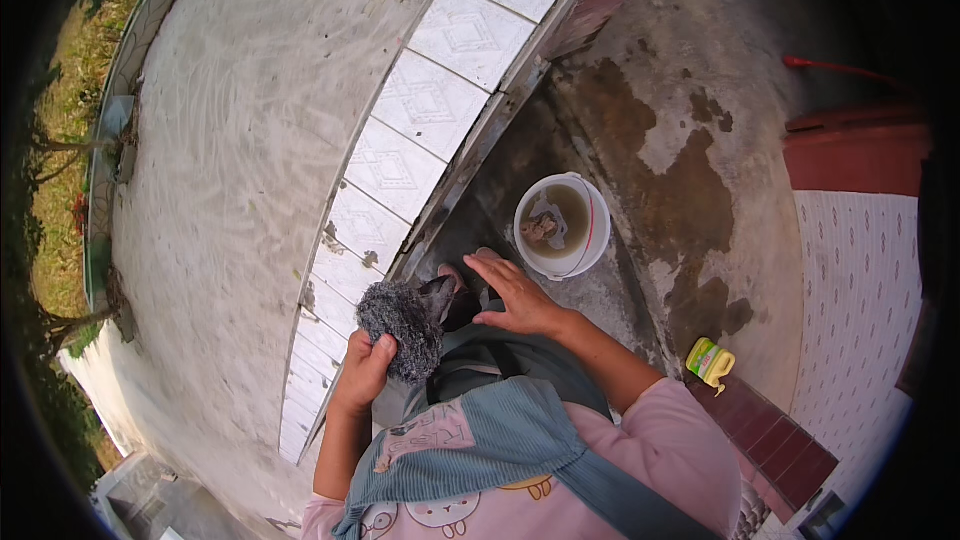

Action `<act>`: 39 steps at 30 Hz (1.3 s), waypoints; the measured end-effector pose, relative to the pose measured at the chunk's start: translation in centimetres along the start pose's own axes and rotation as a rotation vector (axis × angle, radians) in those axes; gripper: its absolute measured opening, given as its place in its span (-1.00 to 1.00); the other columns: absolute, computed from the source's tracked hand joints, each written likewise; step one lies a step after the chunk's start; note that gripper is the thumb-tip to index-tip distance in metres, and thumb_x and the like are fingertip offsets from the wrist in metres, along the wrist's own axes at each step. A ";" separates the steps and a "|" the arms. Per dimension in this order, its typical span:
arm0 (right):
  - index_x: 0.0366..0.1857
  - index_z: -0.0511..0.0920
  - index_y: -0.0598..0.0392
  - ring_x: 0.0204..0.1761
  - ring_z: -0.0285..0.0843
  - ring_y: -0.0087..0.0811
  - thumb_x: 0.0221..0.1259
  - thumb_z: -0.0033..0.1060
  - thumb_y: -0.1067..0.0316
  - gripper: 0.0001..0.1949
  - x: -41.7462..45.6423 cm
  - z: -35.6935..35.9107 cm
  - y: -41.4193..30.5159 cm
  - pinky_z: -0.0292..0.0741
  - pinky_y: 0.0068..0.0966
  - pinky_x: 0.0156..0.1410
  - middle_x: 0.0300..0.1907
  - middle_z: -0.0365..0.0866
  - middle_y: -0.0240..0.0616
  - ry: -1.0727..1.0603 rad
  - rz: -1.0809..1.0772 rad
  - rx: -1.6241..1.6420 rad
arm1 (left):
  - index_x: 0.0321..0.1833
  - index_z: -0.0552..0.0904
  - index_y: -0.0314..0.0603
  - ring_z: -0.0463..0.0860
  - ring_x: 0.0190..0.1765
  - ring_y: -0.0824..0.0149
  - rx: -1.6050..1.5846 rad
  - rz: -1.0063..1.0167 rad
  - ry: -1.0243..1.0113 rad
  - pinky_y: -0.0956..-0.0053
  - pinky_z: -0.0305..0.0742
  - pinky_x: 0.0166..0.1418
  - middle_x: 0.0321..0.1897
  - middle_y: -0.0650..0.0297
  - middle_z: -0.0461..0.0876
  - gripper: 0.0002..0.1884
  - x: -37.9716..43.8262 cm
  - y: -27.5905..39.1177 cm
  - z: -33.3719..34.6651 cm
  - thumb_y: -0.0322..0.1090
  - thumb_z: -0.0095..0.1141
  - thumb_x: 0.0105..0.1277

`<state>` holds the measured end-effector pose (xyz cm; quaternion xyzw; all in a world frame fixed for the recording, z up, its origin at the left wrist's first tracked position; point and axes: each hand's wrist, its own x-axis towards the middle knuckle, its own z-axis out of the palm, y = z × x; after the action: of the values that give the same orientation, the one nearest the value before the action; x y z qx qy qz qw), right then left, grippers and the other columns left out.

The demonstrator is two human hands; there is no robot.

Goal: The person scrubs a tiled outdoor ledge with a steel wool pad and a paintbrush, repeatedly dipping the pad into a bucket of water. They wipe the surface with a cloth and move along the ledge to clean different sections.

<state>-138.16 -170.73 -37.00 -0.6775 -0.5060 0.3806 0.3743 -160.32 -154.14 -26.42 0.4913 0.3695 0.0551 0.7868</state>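
My left hand [366, 371] grips a dark grey fluffy shoe or slipper [401, 326], its thumb pressed on the shaggy pile. The shoe's darker part points towards my right hand [517, 296], which is raised with its fingers extended, thumb apart and nothing in it. Beyond my right hand, a white plastic bucket [598, 251] stands on the wet concrete floor. Murky water [574, 214] fills part of it, with a brownish cloth or sponge-like thing [538, 229] and some foam on the surface.
A ledge of white tiles [427, 101] curves along my left side, beside a concrete yard [247, 127]. To the right, a yellow plastic jug [710, 361] stands near dark red tiled steps [776, 439]. Wet patches [686, 202] mark the floor.
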 end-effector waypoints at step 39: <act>0.28 0.53 -0.04 0.14 0.58 -0.03 0.22 0.28 0.11 -0.48 14.3 -55.5 -28.7 0.42 -0.12 0.21 0.04 0.67 -0.03 1.287 -0.002 -1.314 | 0.11 0.56 -0.34 0.61 -0.02 0.38 -0.325 0.343 0.425 0.38 0.49 0.17 -0.05 0.23 0.66 -0.73 -3.0 -4.8 -7.4 -0.37 0.04 0.43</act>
<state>-97.22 -157.66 10.53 -0.8348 -0.3152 -0.4340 0.1239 -168.54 -152.51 -30.55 0.3917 0.4237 0.3469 0.7393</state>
